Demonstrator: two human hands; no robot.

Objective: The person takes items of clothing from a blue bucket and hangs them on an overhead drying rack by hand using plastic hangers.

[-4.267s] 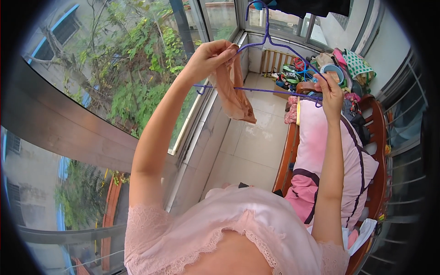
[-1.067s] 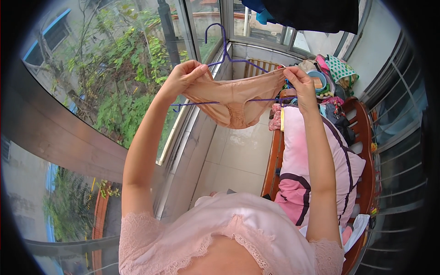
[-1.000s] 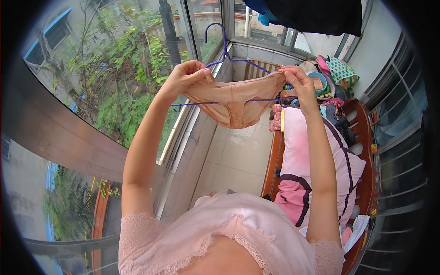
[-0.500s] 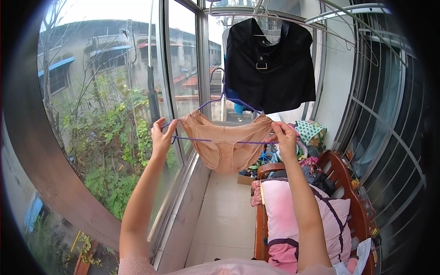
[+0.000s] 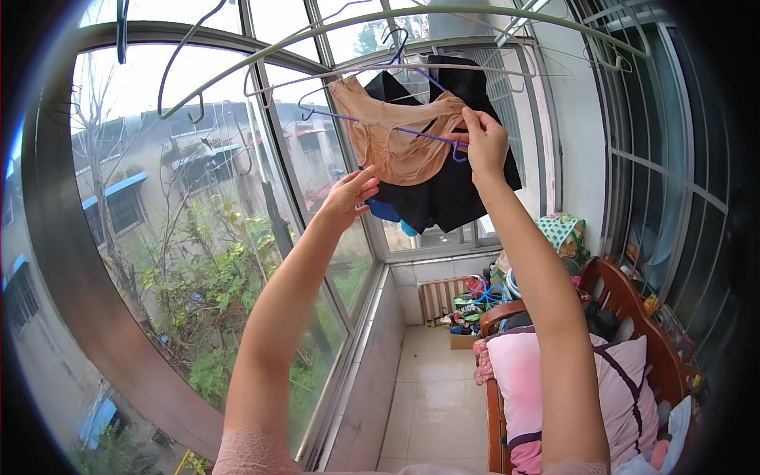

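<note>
Beige underpants (image 5: 408,168) hang tilted on a purple hanger (image 5: 427,137), raised in front of a black garment (image 5: 431,212). My right hand (image 5: 484,146) is closed on the right side of the underpants, pinching the waist by the hanger's end. Below the left part of the underpants is my left hand (image 5: 351,198), its fingers apart and the tips near the lower edge; whether they touch the cloth is unclear. The hanger's dark hook (image 5: 397,43) points up, and I cannot tell whether it rests on anything.
A pale green metal hanging frame (image 5: 396,13) and a thin white hanger (image 5: 475,71) cross overhead. Tall window panes (image 5: 313,198) run along the left. At the lower right stands a wooden bench (image 5: 641,317) with a pink pillow (image 5: 514,372); several odds and ends lie behind it.
The hanger with the underpants has gone up and now tilts. My left hand has let go of the left side and sits lower. My right hand has risen, still gripping. The view has tipped upward.
</note>
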